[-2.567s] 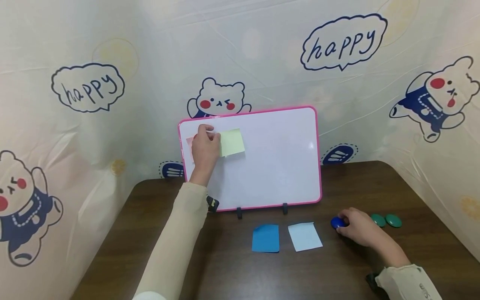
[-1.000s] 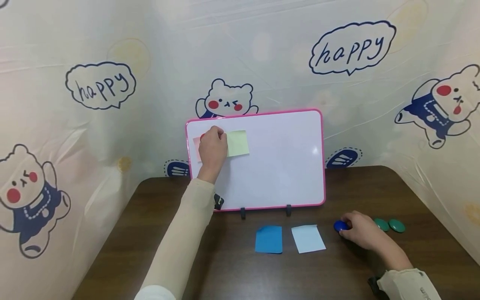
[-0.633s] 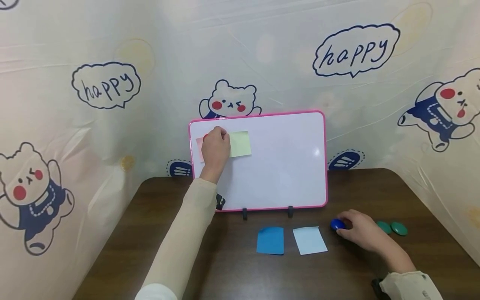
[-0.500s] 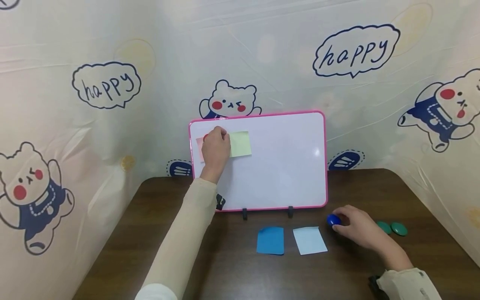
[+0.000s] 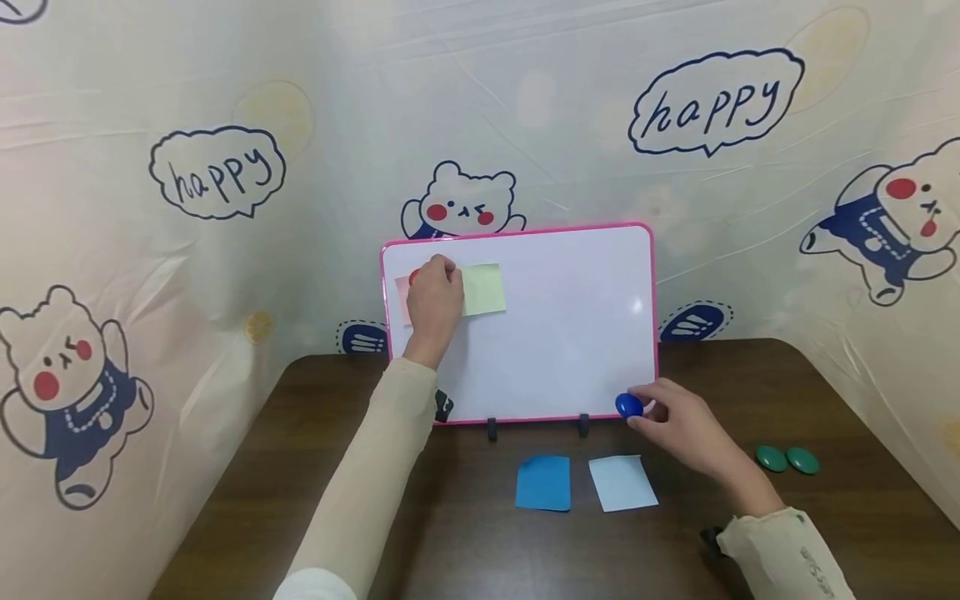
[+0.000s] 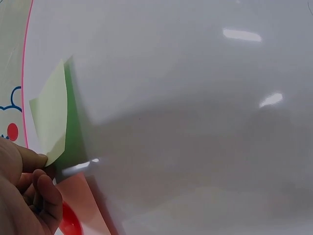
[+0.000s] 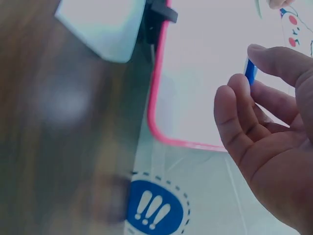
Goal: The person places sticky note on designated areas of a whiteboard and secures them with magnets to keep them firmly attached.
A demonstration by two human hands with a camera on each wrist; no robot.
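Observation:
Near the whiteboard's upper left, my left hand (image 5: pixel 435 308) pinches the edge of a pale green sticky note (image 5: pixel 484 290). In the left wrist view that note (image 6: pixel 51 110) stands partly away from the board's surface. Just beside it, a pink sticky note (image 6: pixel 84 199) lies on the whiteboard (image 5: pixel 555 333) under a red round magnet (image 6: pixel 71 220); the left hand covers much of both in the head view. My right hand (image 5: pixel 686 425) pinches a blue round magnet (image 5: pixel 628 406) between thumb and fingers, overlapping the board's lower right corner. The right wrist view shows the magnet (image 7: pixel 250 72) edge-on.
A blue sticky note (image 5: pixel 543 483) and a light blue one (image 5: pixel 624 483) lie on the dark wooden table (image 5: pixel 465 542) before the board. Two green magnets (image 5: pixel 771 458) sit at the right. Black feet (image 5: pixel 583 426) hold up the pink-framed board. A printed curtain (image 5: pixel 337 125) hangs behind.
My right hand has lifted the blue magnet from the table and carried it left and up toward the board. The left hand stays at the green note, its fingers drawn closer together than at first.

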